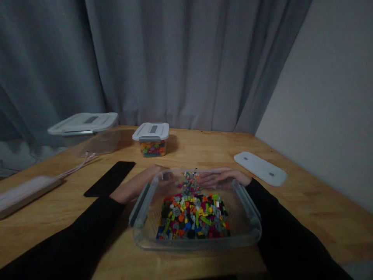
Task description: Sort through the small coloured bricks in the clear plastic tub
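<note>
Clear bin of bricks, left fingers and right fingers at far side

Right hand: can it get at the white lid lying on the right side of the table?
Probably yes. The right hand is at the far side of the see-through bin, and nothing visible stands between it and the white lid.

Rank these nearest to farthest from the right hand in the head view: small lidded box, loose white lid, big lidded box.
From the right hand:
1. Loose white lid: just right.
2. Small lidded box: left, farther back.
3. Big lidded box: far left.
</note>
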`<state>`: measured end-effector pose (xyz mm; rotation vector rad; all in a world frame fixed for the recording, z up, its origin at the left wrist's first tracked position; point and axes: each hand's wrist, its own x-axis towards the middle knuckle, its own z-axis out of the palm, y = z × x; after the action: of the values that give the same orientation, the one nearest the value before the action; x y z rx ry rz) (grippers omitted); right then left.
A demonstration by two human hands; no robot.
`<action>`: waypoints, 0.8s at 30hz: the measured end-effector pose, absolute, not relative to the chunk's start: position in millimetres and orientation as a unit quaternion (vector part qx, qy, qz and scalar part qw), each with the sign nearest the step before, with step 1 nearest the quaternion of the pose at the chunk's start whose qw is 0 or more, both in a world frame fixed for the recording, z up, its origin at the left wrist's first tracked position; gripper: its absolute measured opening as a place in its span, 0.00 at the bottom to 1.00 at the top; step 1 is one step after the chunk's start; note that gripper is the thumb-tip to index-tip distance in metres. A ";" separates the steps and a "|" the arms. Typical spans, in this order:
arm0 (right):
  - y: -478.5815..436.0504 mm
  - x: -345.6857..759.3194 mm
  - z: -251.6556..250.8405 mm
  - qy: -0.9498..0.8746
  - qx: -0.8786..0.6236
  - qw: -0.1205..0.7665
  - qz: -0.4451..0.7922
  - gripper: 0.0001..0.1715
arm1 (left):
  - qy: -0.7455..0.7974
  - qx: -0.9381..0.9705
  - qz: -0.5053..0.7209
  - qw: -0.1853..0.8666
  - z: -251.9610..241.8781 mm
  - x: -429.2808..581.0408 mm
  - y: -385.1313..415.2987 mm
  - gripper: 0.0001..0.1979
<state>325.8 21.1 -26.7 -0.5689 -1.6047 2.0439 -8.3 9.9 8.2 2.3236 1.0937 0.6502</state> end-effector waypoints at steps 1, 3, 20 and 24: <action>20.4 325.3 -26.0 -0.585 -0.209 0.240 0.746 0.30 | 0.409 0.853 0.229 0.230 12.0 -12.4 16.6 0.16; 17.8 324.6 -23.4 -0.582 -0.216 0.239 0.746 0.31 | 0.442 0.833 0.241 0.227 21.3 -20.4 25.9 0.17; 71.8 347.2 -68.5 -0.711 -0.471 0.352 0.386 0.29 | 0.282 0.898 0.216 0.262 43.4 -23.1 -4.2 0.12; 65.6 332.4 -75.5 -0.751 -0.476 0.343 0.301 0.26 | 0.300 0.870 0.275 0.279 37.4 -24.9 -2.3 0.15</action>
<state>332.4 65.6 -75.5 -1.2380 -1.9523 0.7825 -24.9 -2.3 37.4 2.3330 0.8052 0.7366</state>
